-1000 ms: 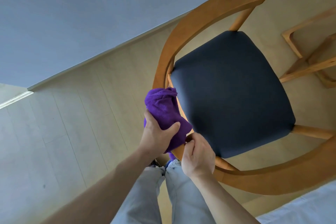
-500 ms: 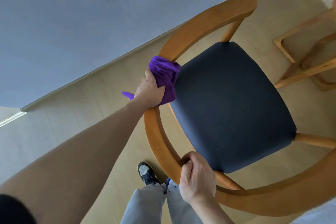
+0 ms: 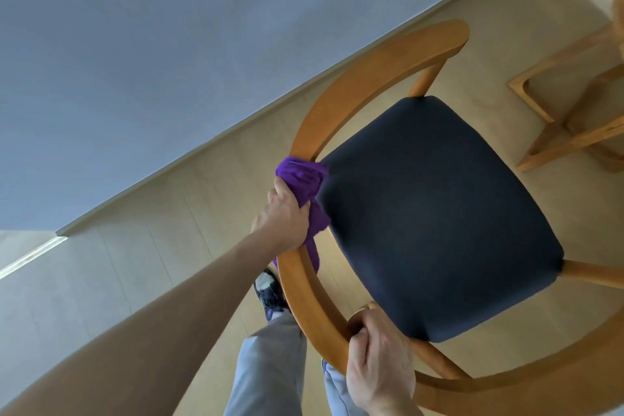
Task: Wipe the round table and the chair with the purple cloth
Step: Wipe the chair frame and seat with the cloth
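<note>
A wooden chair (image 3: 371, 78) with a curved armrest rail and a dark navy seat cushion fills the right half of the head view. My left hand (image 3: 282, 218) grips the purple cloth (image 3: 300, 179) wrapped around the curved rail on the chair's left side, beside the seat's corner. A loose end of the cloth hangs below the rail. My right hand (image 3: 378, 365) grips the same rail lower down, near the back of the seat. The round table is not clearly in view.
A grey-blue wall and its skirting run diagonally across the upper left. Light wood flooring surrounds the chair. Wooden legs of another piece of furniture (image 3: 570, 118) stand at the right edge. My shoe (image 3: 268, 290) and trouser legs are below the rail.
My left hand slid the purple cloth up the curved rail from near my right hand, then a little back down. My right hand kept its hold on the rail.
</note>
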{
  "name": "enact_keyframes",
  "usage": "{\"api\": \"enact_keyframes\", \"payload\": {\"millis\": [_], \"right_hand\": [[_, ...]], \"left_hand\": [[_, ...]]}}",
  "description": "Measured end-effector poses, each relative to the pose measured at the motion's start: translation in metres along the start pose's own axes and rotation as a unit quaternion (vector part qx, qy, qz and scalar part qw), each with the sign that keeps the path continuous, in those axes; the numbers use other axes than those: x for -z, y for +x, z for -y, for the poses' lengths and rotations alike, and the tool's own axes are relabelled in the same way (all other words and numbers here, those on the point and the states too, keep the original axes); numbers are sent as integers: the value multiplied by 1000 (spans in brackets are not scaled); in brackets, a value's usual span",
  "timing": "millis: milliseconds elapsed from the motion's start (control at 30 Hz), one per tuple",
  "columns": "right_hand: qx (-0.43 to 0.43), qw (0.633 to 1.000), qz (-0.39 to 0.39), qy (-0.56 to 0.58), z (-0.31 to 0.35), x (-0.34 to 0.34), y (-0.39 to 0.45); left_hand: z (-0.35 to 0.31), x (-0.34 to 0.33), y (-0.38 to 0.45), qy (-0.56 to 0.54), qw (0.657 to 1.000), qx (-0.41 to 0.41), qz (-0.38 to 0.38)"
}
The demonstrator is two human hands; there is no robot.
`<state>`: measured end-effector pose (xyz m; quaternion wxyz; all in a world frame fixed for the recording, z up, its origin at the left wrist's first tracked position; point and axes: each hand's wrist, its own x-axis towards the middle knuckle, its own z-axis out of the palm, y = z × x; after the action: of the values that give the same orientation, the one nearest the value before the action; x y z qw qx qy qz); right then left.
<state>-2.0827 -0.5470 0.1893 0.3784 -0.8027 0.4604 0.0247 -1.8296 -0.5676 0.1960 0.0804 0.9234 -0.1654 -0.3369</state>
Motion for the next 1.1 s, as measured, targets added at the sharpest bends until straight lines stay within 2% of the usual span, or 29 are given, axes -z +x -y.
{"api": "enact_keyframes", "payload": {"millis": [100, 200, 300, 400, 567, 667, 767, 833, 900, 1000, 1033, 1100], "right_hand": [[-3, 1000, -26, 9, 3, 1, 0], [-5, 998, -59, 20, 4, -1, 0], [0, 997, -77, 15, -1, -2, 0], [-3, 997, -74, 16, -3, -2, 0], [-67, 998, -1, 12, 3, 6, 0], [-111, 986, 128, 11, 9, 17, 10], [-224, 947, 226, 52, 20, 25, 37], [-267, 934, 212, 111, 42, 26, 70], [-247, 936, 156, 195, 77, 25, 117], [-216, 910, 108, 337, 138, 18, 199], [-217, 910, 101, 339, 149, 9, 224], [-224, 936, 84, 257, 157, -11, 254]], "left_hand": [[-16, 5, 35, 18, 997, -57, -55], [-36, 11, 69, 86, 979, -145, -116], [-50, 21, 91, 120, 965, -198, -126], [-49, 20, 95, 97, 962, -219, -129], [-30, 21, 74, 24, 975, -209, -76], [-4, 18, 54, -42, 984, -172, -11], [4, 17, 54, -77, 987, -140, 33], [3, 19, 60, -68, 988, -132, 45], [3, 21, 62, -65, 986, -139, 61], [8, 23, 67, -63, 983, -152, 86], [8, 24, 69, -62, 980, -160, 98], [13, 22, 75, -55, 972, -198, 113]]}}
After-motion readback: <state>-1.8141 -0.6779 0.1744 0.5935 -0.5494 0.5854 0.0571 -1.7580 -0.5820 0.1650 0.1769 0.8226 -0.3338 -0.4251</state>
